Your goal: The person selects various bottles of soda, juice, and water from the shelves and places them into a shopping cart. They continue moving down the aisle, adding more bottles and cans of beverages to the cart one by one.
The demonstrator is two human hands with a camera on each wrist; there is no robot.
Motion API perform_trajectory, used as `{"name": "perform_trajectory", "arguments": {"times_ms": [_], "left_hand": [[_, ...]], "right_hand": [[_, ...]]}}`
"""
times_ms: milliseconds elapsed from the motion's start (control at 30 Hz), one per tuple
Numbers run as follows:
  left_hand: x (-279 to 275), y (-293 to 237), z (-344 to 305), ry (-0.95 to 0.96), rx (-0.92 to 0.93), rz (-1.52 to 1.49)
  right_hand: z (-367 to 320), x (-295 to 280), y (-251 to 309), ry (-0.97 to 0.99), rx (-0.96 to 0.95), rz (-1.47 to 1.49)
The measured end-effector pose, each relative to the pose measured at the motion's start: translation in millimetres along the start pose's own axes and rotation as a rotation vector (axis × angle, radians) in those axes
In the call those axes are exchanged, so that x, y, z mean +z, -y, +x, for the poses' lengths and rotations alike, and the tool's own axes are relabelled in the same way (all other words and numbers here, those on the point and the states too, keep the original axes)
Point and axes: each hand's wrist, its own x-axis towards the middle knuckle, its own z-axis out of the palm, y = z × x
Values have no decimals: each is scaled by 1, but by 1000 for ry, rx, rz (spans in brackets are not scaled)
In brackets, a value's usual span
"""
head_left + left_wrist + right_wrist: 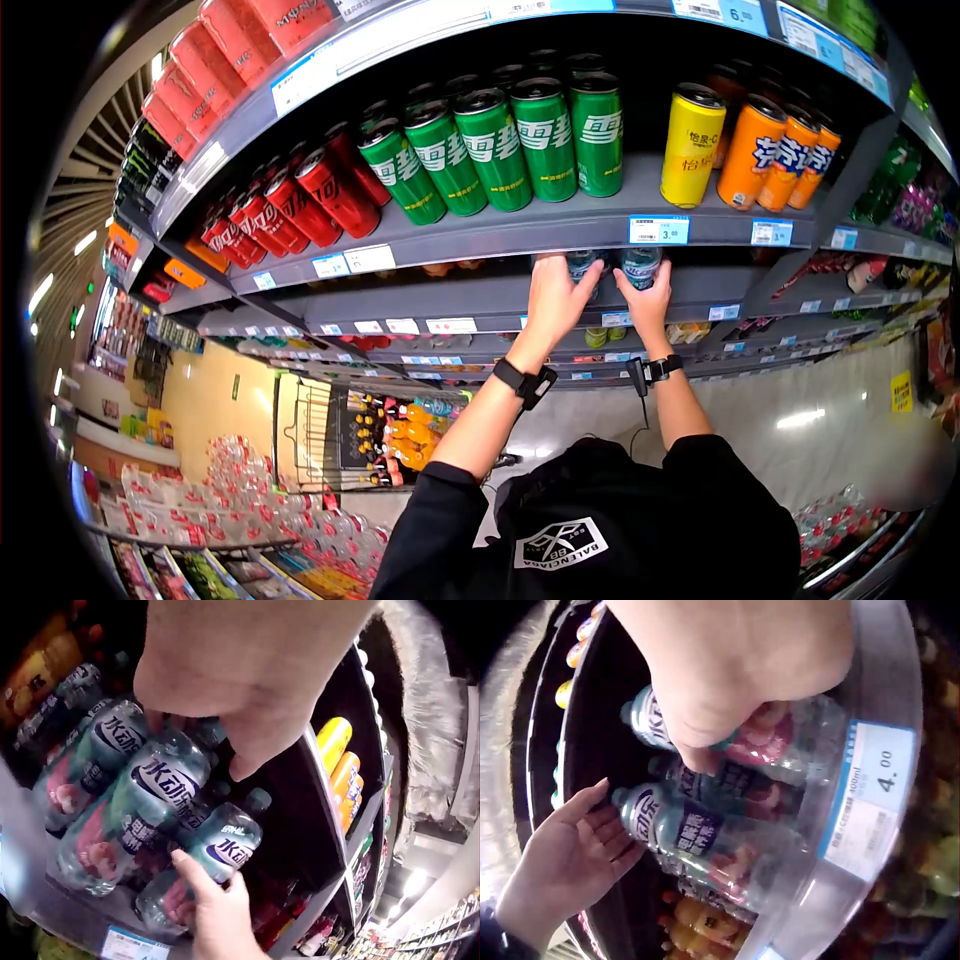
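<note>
Clear blue-green drink bottles with pink fruit labels stand on the second shelf. My right hand (646, 302) grips one bottle (227, 846) near the shelf's front, its thumb and fingers round the label. To the left, my left hand (556, 302) reaches in at the top of another bottle (705, 836). Its fingers lie loosely spread beside that bottle's neck, thumb apart, as the right wrist view shows. A further bottle (739, 780) sits between these two. In the left wrist view the left fingertips are partly hidden behind the hand.
Above runs a shelf of green cans (487, 145), red cans (340, 195), a yellow can (692, 150) and orange cans (752, 155). A price tag (870, 791) lines the bottle shelf's edge. Behind on the left stands a wire shopping cart (305, 430) with bottles in it.
</note>
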Motion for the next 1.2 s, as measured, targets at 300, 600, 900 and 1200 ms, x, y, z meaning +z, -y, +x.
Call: {"name": "perform_trajectory", "arguments": {"times_ms": [300, 600, 900, 1200], "left_hand": [[-14, -18, -19, -49, 69, 17], [-106, -23, -146, -225, -35, 65], [-204, 18, -310, 48, -494, 319], [-289, 62, -448, -40, -529, 389]], "right_hand": [[-1, -2, -9, 82, 82, -121], [19, -14, 22, 141, -132, 49], [32, 2, 77, 208, -158, -495], [-152, 68, 158, 55, -208, -217]]}}
